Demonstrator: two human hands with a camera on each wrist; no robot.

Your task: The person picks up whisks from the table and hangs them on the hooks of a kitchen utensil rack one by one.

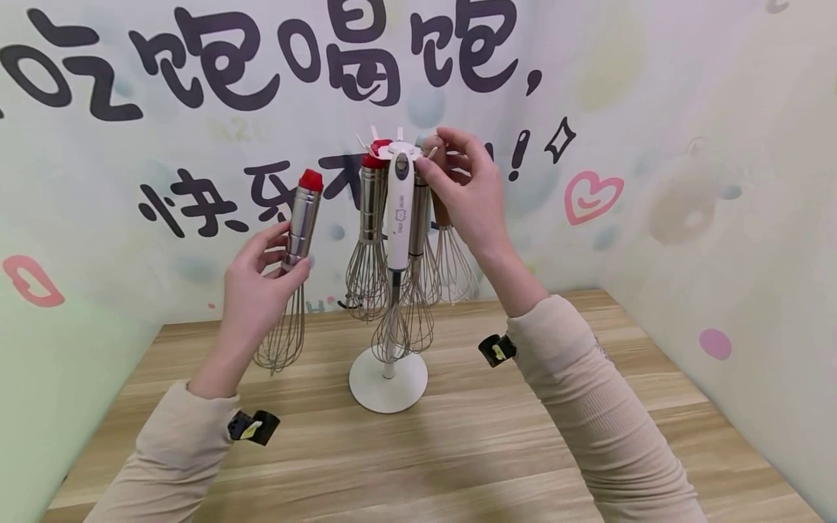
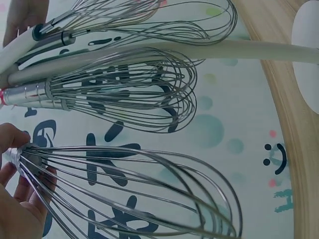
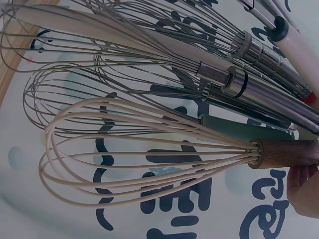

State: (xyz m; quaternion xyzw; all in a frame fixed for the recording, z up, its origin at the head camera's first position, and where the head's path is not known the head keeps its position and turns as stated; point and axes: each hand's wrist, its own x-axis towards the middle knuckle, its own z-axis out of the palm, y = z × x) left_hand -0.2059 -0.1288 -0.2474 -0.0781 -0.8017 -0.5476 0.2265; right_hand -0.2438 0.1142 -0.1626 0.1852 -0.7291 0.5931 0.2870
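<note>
My left hand (image 1: 258, 283) grips a balloon whisk (image 1: 304, 218) by its silver metal handle, below the red cap, with the wires hanging down. This whisk is to the left of a white rotating stand (image 1: 401, 148), apart from it. At the stand's top right, my right hand (image 1: 476, 196) holds the brown wooden handle of another whisk (image 3: 286, 153), which has pale cream wires. Part of that handle is hidden behind my thumb and fingers in the head view. The left wrist view shows fingers (image 2: 37, 191) around the neck of the red-capped whisk.
On the stand hang a red-topped metal whisk (image 1: 371, 200), a white-handled whisk (image 1: 400, 218) in front, a steel-handled whisk (image 3: 271, 97) and a green-handled one (image 3: 244, 128). The stand's round base (image 1: 389, 392) rests on a wooden table (image 1: 314, 450). A printed wall (image 1: 569, 240) stands close behind.
</note>
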